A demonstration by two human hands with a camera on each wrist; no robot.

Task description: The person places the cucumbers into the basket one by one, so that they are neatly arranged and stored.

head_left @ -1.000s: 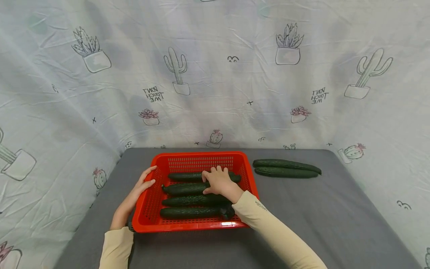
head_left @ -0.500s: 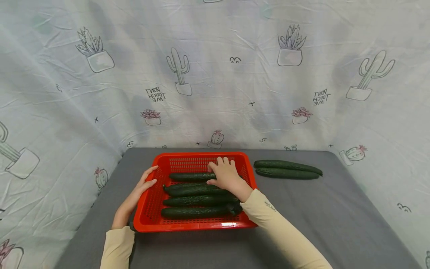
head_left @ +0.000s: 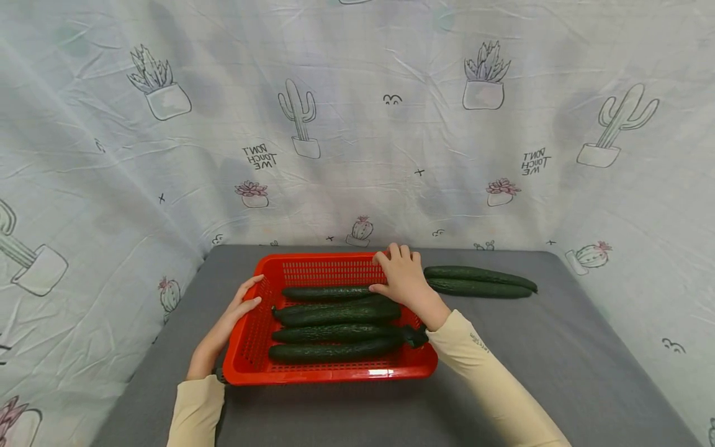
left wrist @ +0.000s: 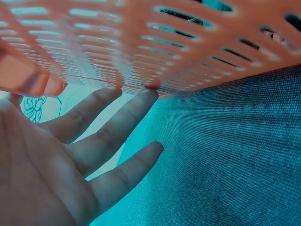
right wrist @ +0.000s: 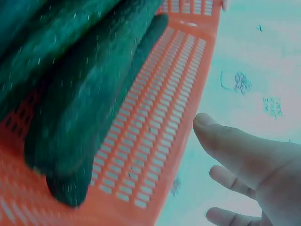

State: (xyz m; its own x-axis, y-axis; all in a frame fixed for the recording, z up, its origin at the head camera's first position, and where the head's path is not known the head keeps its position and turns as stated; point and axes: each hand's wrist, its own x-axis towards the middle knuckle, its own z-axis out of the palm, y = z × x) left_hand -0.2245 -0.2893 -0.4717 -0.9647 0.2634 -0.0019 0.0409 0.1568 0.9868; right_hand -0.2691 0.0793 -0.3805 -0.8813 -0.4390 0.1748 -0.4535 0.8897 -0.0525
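Observation:
A red plastic basket (head_left: 329, 375) with slotted walls holds several long dark green cucumbers (head_left: 335, 352) lying side by side. My left hand (head_left: 231, 316) rests at the basket's left rim. In the left wrist view three fingers of the left hand (left wrist: 103, 141) are nearly straight, with two fingertips right at the outer wall. My right hand (head_left: 408, 279) is over the basket's back right corner, fingers spread and holding nothing. The right wrist view shows the right hand (right wrist: 254, 160) apart from the cucumbers (right wrist: 84, 103), its thumb tip just beside the basket's rim.
Two more cucumbers (head_left: 480, 287) lie together on the grey tabletop (head_left: 530, 347), right of the basket and close to my right hand. A white curtain (head_left: 357, 136) printed with cacti hangs behind the table and along both sides.
My right hand has moved right and back, from above the cucumbers to the basket's back right corner, uncovering the cucumbers' right ends. The left hand stays at the left rim.

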